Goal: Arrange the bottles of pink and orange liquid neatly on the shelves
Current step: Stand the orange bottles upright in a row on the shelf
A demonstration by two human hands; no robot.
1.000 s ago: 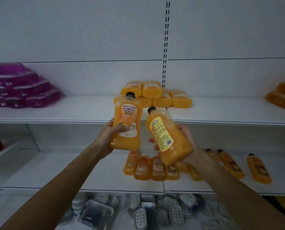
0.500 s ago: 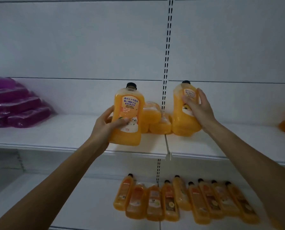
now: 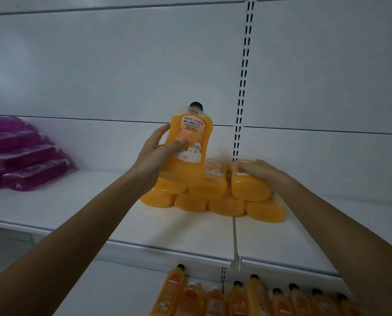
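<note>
My left hand (image 3: 156, 153) grips an orange bottle (image 3: 188, 144) with a black cap, held upright just above the left side of a stack of orange bottles (image 3: 213, 199) lying on the upper shelf (image 3: 99, 210). My right hand (image 3: 256, 168) rests flat on top of an orange bottle (image 3: 249, 185) laid on its side at the right of the stack's upper row. Pink bottles (image 3: 23, 160) lie stacked at the shelf's far left.
A row of smaller orange bottles (image 3: 247, 297) lies on the lower shelf (image 3: 112, 290). A slotted upright (image 3: 243, 83) runs down the white back panel. Bare shelf surface lies between the pink and orange stacks and right of the orange stack.
The right hand has laid its bottle down on the stack's upper row and now rests on it. The left hand has carried its bottle up and closer to the stack.
</note>
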